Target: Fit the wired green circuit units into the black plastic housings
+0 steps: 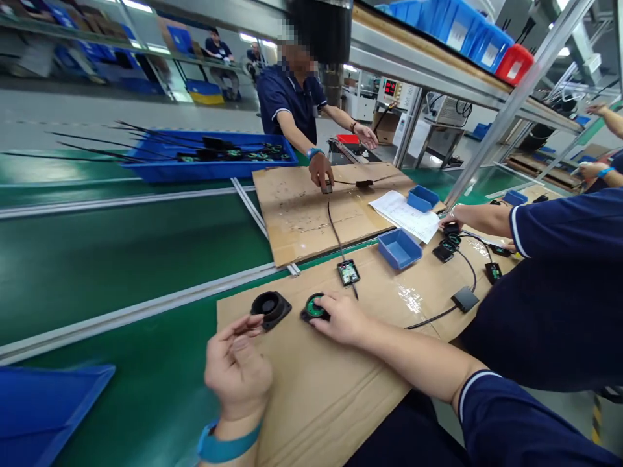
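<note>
My right hand (343,318) grips the right side of a round black housing with a green ring-shaped circuit board (314,305) inside; its fingers cover part of the board. My left hand (238,370) is raised palm-up, fingers loosely bent and thumb apart, and I see nothing held in it. Its fingertips are at the near edge of a second black housing (270,307), which has a round opening and a flanged corner; whether they touch it I cannot tell. Beyond my right hand lies a small open black box with a circuit board (348,272), a cable running from it.
Cardboard (311,402) covers my work area beside a green conveyor (121,246). A blue bin (400,248) and a paper sheet (406,217) lie ahead. A co-worker's hand (321,172) works opposite; another co-worker's arm (487,220) handles cabled parts at right. A metal post (506,117) rises there.
</note>
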Demonstrator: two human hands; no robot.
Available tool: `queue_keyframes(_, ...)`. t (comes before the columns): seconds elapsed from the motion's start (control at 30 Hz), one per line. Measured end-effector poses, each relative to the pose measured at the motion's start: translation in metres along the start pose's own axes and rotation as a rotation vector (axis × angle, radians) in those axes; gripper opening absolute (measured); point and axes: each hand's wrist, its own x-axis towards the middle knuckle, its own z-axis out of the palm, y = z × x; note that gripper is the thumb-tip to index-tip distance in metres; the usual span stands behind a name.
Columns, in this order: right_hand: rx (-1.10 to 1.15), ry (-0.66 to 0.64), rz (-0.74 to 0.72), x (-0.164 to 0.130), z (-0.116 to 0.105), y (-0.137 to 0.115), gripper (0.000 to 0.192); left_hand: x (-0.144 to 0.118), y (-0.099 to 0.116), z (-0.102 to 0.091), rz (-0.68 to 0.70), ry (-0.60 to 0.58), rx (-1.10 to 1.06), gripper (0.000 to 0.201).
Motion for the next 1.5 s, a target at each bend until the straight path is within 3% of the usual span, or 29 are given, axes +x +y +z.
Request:
queue_keyframes(0.07, 0.02, -0.046, -0.005, -0.003, 0.003, 0.003, 0.028, 0.001, 0.0, 0.002, -0.03, 0.029, 0.034, 0.038)
queue_keyframes(0.17, 0.058, 0.1, 0.006, -0.006, 0.007, 0.007, 0.035, 0.003, -0.001, 0.003, -0.015, 0.052, 0.082, 0.035)
queue_keyframes(0.23, 0.031, 0.126, 0.018, -0.008, 0.012, 0.01, 0.039, 0.005, -0.002, 0.003, 0.027, 0.076, 0.102, 0.034)
queue_keyframes(0.33, -0.015, 0.017, 0.012, -0.007, 0.019, 0.014, 0.035, 0.007, -0.002, 0.002, 0.049, 0.089, 0.132, 0.032)
queue_keyframes(0.43, -0.005, -0.012, -0.009, -0.006, 0.023, 0.017, 0.032, 0.008, -0.002, 0.002, 0.034, 0.076, 0.153, 0.031)
queue_keyframes(0.6, 0.056, 0.179, -0.012, -0.013, 0.028, 0.018, 0.039, 0.008, -0.005, 0.003, 0.025, 0.073, 0.147, 0.029)
queue_keyframes(0.77, 0.044, 0.088, 0.008, -0.02, 0.031, 0.013, 0.039, 0.008, -0.01, 0.004, -0.08, 0.071, 0.135, 0.029)
queue_keyframes(0.9, 0.095, 0.197, -0.001, -0.023, 0.026, 0.005, 0.041, 0.008, -0.01, 0.005, -0.163, 0.092, 0.087, 0.035)
queue_keyframes(1.07, -0.053, -0.119, 0.024, -0.016, 0.032, 0.005, 0.037, 0.013, -0.008, 0.004, -0.362, 0.097, 0.04, 0.034)
queue_keyframes(1.13, -0.045, -0.154, 0.054, -0.011, 0.027, 0.005, 0.034, 0.017, -0.011, 0.003, -0.4, 0.123, 0.021, 0.031)
queue_keyframes(1.2, 0.05, -0.071, 0.05, -0.01, 0.01, 0.0, 0.033, 0.02, -0.013, 0.002, -0.425, 0.138, 0.016, 0.029)
queue_keyframes(1.27, 0.228, 0.117, 0.023, -0.015, -0.02, -0.008, 0.036, 0.02, -0.014, 0.001, -0.44, 0.128, 0.035, 0.026)
queue_keyframes(1.4, 0.549, 0.626, 0.054, -0.031, -0.114, -0.017, 0.046, 0.016, -0.011, 0.004, -0.397, 0.101, 0.033, 0.03)
queue_keyframes(1.5, 0.692, 0.961, 0.171, -0.041, -0.179, 0.002, 0.046, 0.014, -0.009, 0.005, -0.362, 0.068, 0.034, 0.036)
